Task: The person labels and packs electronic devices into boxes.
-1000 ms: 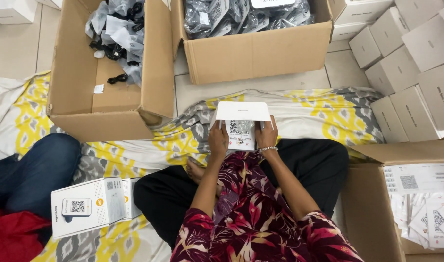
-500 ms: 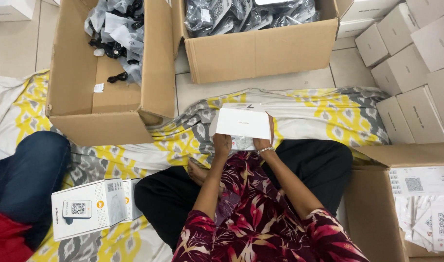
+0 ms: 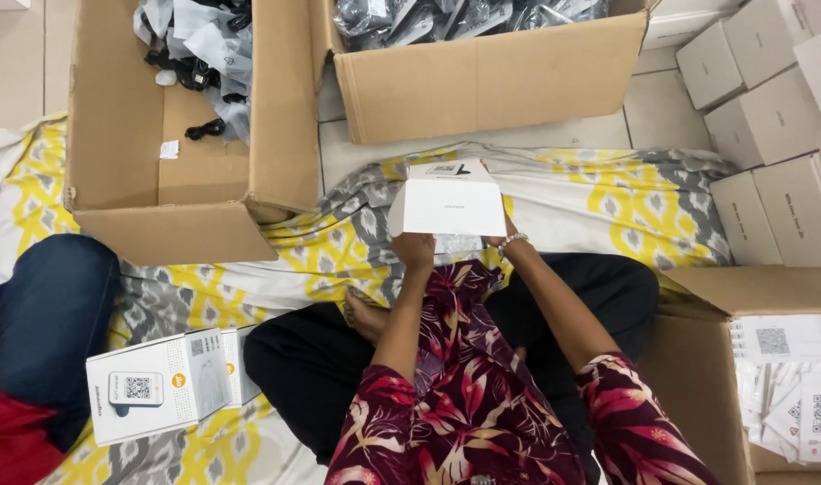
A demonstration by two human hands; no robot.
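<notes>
Box, small, white, flat cardboard [image 3: 453, 205], held over my lap in both hands: left hand [image 3: 417, 249] closed on its near left corner, right hand [image 3: 498, 239] mostly hidden beneath its near right corner, so I cannot tell how firm that side is. Top flap stands open beyond my fingers. Risk, as I judge it: box tips away and spills contents onto the yellow-and-grey patterned sheet [image 3: 608, 202].

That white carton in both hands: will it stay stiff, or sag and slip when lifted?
The white carton probably stays stiff: its faces look flat and its edges crisp. It seems light, since the left hand and right hand hold it only at the bottom edge. The smooth surface could slip.
</notes>
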